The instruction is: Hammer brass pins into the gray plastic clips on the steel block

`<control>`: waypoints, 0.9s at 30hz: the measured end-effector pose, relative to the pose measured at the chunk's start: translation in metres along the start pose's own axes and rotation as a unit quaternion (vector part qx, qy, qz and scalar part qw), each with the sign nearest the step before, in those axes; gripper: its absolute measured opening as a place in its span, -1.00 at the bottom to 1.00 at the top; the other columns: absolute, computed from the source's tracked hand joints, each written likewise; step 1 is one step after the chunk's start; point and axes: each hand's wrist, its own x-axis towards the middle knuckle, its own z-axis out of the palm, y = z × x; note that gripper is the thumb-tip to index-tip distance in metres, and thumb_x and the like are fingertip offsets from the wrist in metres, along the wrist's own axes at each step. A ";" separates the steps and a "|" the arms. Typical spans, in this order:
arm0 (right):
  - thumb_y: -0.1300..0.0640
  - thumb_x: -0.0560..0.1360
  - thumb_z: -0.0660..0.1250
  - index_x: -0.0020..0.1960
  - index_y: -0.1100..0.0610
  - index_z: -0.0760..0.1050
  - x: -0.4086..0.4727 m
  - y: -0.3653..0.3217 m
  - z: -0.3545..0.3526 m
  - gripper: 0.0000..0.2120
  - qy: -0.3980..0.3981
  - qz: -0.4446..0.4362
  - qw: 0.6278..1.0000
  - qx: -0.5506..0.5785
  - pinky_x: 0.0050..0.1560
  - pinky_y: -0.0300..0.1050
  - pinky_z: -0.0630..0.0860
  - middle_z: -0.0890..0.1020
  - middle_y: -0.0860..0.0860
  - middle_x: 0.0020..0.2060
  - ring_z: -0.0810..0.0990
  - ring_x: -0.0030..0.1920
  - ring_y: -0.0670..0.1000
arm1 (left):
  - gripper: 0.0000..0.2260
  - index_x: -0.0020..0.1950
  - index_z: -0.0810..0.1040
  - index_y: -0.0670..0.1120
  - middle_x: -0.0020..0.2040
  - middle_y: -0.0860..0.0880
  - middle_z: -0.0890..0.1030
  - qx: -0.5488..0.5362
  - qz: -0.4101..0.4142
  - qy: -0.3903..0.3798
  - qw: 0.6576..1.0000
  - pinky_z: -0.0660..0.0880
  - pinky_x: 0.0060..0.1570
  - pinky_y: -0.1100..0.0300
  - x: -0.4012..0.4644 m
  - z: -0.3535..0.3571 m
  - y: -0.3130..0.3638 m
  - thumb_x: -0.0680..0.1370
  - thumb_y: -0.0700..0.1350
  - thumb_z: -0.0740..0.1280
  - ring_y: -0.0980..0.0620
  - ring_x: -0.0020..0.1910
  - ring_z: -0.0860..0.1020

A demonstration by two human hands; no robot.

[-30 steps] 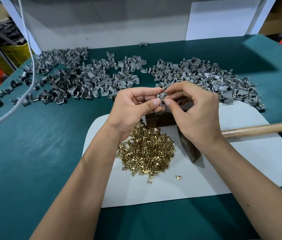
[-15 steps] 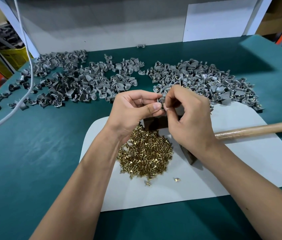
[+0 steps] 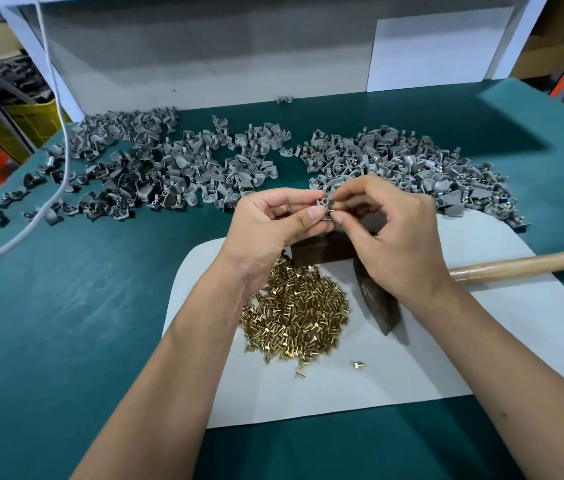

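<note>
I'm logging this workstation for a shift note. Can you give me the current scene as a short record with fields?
left hand: pinches a gray clip
right hand: pinches a brass pin at the clip
steel block: on the white mat, below the hands
hammer: lying on the mat, untouched
loose pins: pile on the mat
clip piles: far left, far right

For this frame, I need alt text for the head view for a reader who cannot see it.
Two hands hold one gray plastic clip above a dark steel block; the left hand grips it while the right hand pinches a brass pin at it. Below lie a brass pin pile and a hammer on a white mat.
</note>
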 end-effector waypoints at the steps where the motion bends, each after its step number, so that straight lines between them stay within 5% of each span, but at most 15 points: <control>1: 0.27 0.47 0.52 0.05 0.12 0.66 0.000 0.000 0.000 -0.82 0.006 -0.004 1.000 -0.005 0.02 -0.36 0.58 0.71 -0.09 -0.12 0.67 -0.05 -0.21 | -0.73 0.09 0.68 -0.27 -0.11 -0.21 0.72 0.001 -0.003 0.001 1.000 0.64 -0.11 0.26 0.000 0.000 0.001 0.40 -0.32 0.48 -0.07 -0.16 0.72; 8: 0.27 0.53 0.46 0.00 0.17 0.68 0.003 0.001 0.000 -0.93 0.010 -0.039 0.998 -0.045 0.03 -0.32 0.51 0.68 -0.03 -0.12 0.61 -0.08 -0.12 | -0.81 0.11 0.67 -0.31 -0.06 -0.28 0.70 0.006 -0.006 0.010 1.000 0.64 -0.11 0.25 0.000 0.002 0.002 0.52 -0.29 0.43 -0.09 -0.16 0.71; 15: 0.25 0.57 0.41 -0.01 0.21 0.65 0.004 -0.001 -0.002 -0.95 0.022 0.021 0.999 -0.031 -0.06 -0.24 0.52 0.67 0.00 -0.15 0.60 -0.11 -0.06 | -0.76 0.11 0.70 -0.19 0.00 -0.14 0.75 0.190 0.136 0.053 0.971 0.65 0.12 0.00 0.000 0.009 -0.002 0.46 -0.35 0.53 -0.08 0.00 0.73; 27: 0.26 0.55 0.40 -0.03 0.18 0.66 0.003 -0.009 0.004 -0.94 0.030 0.069 0.996 -0.053 -0.05 -0.18 0.56 0.68 -0.02 -0.17 0.63 -0.14 -0.04 | -0.83 0.02 0.70 -0.33 -0.08 -0.26 0.73 0.154 0.100 0.118 0.976 0.62 0.13 -0.25 -0.001 0.026 -0.013 0.45 -0.41 0.52 -0.30 -0.04 0.71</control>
